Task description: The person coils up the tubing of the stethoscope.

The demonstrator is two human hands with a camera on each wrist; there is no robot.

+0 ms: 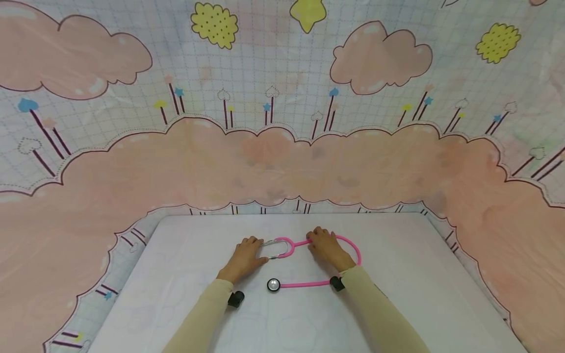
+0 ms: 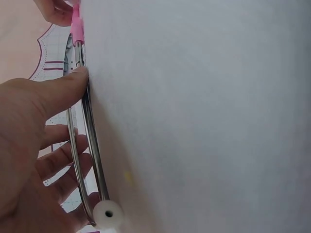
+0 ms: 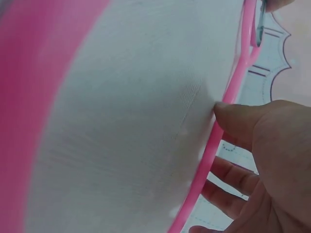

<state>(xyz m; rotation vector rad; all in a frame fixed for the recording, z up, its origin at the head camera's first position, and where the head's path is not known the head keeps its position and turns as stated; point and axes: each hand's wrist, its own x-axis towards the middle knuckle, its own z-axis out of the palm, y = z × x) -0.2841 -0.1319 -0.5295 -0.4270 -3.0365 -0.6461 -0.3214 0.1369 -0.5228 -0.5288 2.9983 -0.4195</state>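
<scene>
Smooth, rubbery plastic with a soft sheen is seen in the pink tubing of the stethoscope, while its ear tubes are finished in bright, polished metal. The pale ear tip is given a matt, plastic look. A silvery metal face is ringed by a dark rim on the chest piece. The white tabletop is surfaced smoothly, nearly matt; the sleeves are cut from matt cloth.
</scene>
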